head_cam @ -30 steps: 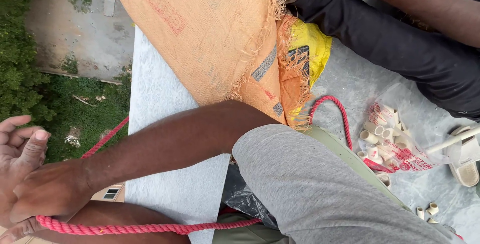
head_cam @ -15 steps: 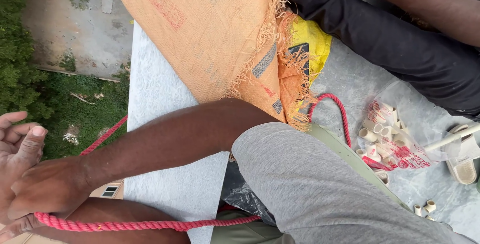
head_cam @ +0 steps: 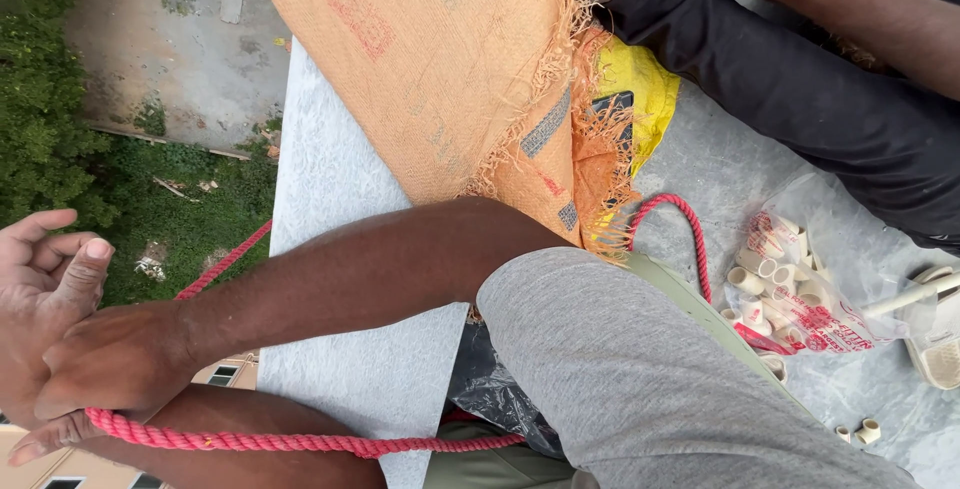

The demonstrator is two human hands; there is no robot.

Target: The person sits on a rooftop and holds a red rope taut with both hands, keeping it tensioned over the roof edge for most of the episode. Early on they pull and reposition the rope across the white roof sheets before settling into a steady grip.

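A red rope runs from under my body leftwards along the bottom, loops around my hands and drops over the roof edge. My right hand, on the bare arm coming out of a grey sleeve, is closed in a fist on this rope beyond the edge. My left hand lies against the fist with its palm showing and its thumb and fingers apart. Whether it also grips the rope is hidden by the fist.
A grey concrete ledge borders a drop to bushes and ground. An orange woven sack lies over a yellow bag. Another person's dark-trousered legs are at top right, near a plastic bag of cream pipe fittings.
Both hands have shifted slightly upward in view together with the rope. The fist stays closed on it and the other hand's fingers stay apart.
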